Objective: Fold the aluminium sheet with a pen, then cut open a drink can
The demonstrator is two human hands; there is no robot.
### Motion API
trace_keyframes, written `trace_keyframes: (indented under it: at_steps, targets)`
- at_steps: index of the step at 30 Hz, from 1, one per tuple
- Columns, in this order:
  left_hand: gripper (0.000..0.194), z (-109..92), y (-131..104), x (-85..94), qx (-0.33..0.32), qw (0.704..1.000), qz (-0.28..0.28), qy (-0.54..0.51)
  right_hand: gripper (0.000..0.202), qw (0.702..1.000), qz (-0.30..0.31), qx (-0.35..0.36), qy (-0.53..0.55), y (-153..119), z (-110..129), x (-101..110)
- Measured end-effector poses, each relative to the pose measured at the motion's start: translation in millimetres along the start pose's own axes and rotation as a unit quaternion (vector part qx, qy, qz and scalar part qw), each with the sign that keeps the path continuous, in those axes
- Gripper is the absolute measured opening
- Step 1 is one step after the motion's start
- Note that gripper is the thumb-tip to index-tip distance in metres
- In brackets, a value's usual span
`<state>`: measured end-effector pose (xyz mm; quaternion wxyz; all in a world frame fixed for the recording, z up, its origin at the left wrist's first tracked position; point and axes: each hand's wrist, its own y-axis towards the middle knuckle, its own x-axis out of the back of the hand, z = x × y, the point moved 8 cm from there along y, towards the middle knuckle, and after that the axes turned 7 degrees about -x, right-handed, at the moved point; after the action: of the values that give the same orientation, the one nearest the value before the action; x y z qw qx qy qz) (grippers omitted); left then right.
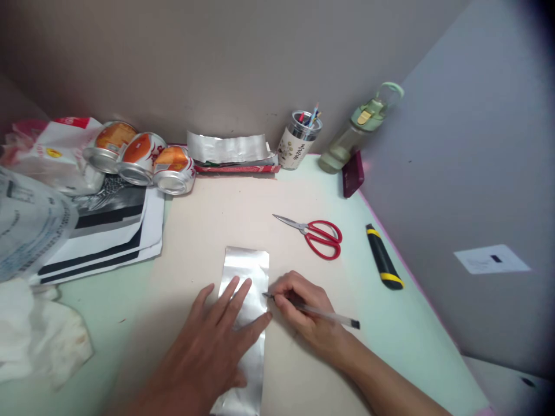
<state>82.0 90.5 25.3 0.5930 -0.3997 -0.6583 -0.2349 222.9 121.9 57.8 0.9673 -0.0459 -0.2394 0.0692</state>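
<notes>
A long strip of silvery sheet metal [254, 346] lies lengthwise on a beige board [208, 225]. My left hand [217, 335] rests over it with fingers spread, pressing it flat, and covers much of its left side. In my right hand [303, 306] a clear pen [329, 315] with a dark end is pinched, its tip at the strip's right edge. Beyond the right hand lie scissors [323, 238] with red handles, blades pointing left.
Several drink cans [174, 170] and a red tray [238, 169] holding metal sheets line the wall. A pen cup [297, 144], a green bottle [347, 141] and a maroon box [353, 174] stand back right. A utility knife [384, 257] lies right; papers [150, 231] lie left.
</notes>
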Motion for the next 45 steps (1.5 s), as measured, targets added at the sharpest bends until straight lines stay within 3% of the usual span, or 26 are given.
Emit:
trace_keyframes:
  at_steps: [10,19,25,30,42,45]
  targets:
    - [0.103,-1.4,-2.0,-1.1,-0.002,1.0,-0.026,0.004,0.014,1.0,0.019,0.013,-0.009,-1.7,2.3,-4.7]
    - [0.104,1.3,0.7,-12.3,-0.004,0.999,0.045,-0.031,0.013,0.999,0.041,0.007,-0.009,-1.3,0.2,-5.1]
    - [0.107,-1.2,-3.2,-4.7,-0.014,1.0,-0.013,-0.011,0.013,0.998,0.063,0.009,0.006,-0.5,-0.5,-5.4]
    - [0.113,-0.8,-4.0,-5.2,-0.009,1.0,-0.026,-0.012,0.013,0.996,0.087,-0.002,0.015,0.7,0.7,-5.0]
    - [0.087,1.7,2.6,0.3,-0.004,0.998,0.048,-0.042,0.013,0.992,0.127,0.013,0.001,1.8,2.6,-3.5]
    - [0.088,2.5,4.1,2.1,0.0,0.997,0.059,-0.046,0.014,0.991,0.13,0.013,-0.006,2.3,2.8,-2.7]
